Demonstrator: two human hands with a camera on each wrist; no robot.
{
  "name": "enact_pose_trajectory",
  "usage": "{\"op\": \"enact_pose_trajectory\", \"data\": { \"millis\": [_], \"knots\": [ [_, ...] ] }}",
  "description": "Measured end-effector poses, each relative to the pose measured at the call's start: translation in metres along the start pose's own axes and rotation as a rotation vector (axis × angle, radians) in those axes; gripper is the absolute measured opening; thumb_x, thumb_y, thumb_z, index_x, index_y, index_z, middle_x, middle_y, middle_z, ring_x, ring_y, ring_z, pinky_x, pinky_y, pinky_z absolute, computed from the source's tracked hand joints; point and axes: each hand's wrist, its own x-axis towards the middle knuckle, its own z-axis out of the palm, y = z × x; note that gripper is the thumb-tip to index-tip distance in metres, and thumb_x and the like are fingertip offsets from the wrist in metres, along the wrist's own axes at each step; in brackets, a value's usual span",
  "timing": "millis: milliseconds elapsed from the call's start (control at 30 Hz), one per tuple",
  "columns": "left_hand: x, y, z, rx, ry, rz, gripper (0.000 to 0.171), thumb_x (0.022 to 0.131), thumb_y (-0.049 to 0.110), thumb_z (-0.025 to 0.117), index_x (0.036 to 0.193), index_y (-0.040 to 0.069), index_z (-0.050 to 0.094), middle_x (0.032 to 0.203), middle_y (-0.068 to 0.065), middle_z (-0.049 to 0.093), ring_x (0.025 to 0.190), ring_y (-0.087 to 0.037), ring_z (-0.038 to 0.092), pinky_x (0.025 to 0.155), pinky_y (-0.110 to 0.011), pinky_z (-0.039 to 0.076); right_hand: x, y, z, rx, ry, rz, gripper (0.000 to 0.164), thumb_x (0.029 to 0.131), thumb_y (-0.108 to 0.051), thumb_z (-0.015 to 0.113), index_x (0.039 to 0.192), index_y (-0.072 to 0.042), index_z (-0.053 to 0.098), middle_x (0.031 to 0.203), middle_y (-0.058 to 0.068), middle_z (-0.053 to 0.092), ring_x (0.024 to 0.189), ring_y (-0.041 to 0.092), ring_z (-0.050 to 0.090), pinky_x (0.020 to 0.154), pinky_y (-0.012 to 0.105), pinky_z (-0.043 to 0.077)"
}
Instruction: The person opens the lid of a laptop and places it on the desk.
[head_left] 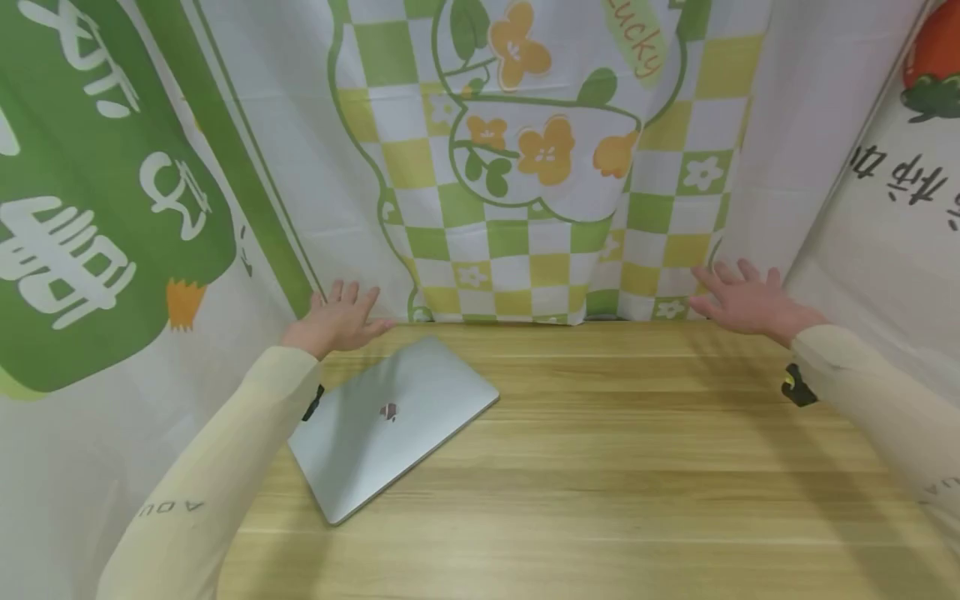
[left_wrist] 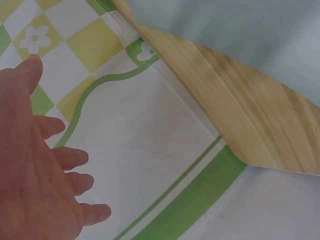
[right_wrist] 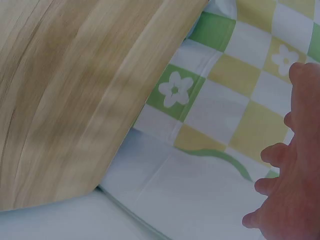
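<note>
A closed silver laptop [head_left: 420,417] with an apple logo lies at an angle on the left part of the wooden table. The left hand [head_left: 339,318] is raised over the table's far left corner, just beyond the laptop, with its fingers spread and nothing in it. In the left wrist view that hand [left_wrist: 37,160] shows its palm against the curtain, and part of the laptop [left_wrist: 240,40] fills the upper right. At the far right corner the right hand [head_left: 753,302] is held up in the same way, fingers apart and holding nothing; the right wrist view shows this hand [right_wrist: 295,165] at its edge.
The wood-grained table [head_left: 637,467] spans the space between the arms. A checked curtain with flowers [head_left: 547,250] hangs along its far edge. Printed cloth with green panels [head_left: 97,208] hangs at the left, and a white printed cloth [head_left: 900,267] at the right.
</note>
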Motion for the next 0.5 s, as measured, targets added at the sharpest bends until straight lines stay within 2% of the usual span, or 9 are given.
{"op": "enact_pose_trajectory", "data": {
  "millis": [300, 500],
  "knots": [
    [-0.004, -0.003, 0.01, -0.036, -0.001, -0.004, 0.082, 0.101, 0.061, 0.028, 0.157, 0.004, 0.011, 0.159, -0.035, 0.004, 0.144, -0.058, -0.001, 0.111, -0.077, 0.004, 0.01, -0.019, 0.011, 0.008, 0.017, -0.012, 0.083, 0.097, -0.071, 0.018, 0.159, -0.017, 0.008, 0.16, 0.031, 0.009, 0.141, 0.063, 0.002, 0.103, 0.083, -0.007],
    [-0.005, -0.004, 0.016, -0.092, -0.006, 0.002, 0.085, 0.1, 0.063, 0.027, 0.157, 0.004, 0.008, 0.159, -0.034, 0.0, 0.144, -0.058, -0.003, 0.111, -0.076, 0.002, 0.013, -0.033, 0.016, -0.03, 0.053, -0.049, 0.076, 0.102, -0.061, 0.025, 0.158, -0.011, 0.014, 0.158, 0.032, 0.018, 0.139, 0.063, 0.014, 0.103, 0.084, 0.006]
  ]
}}
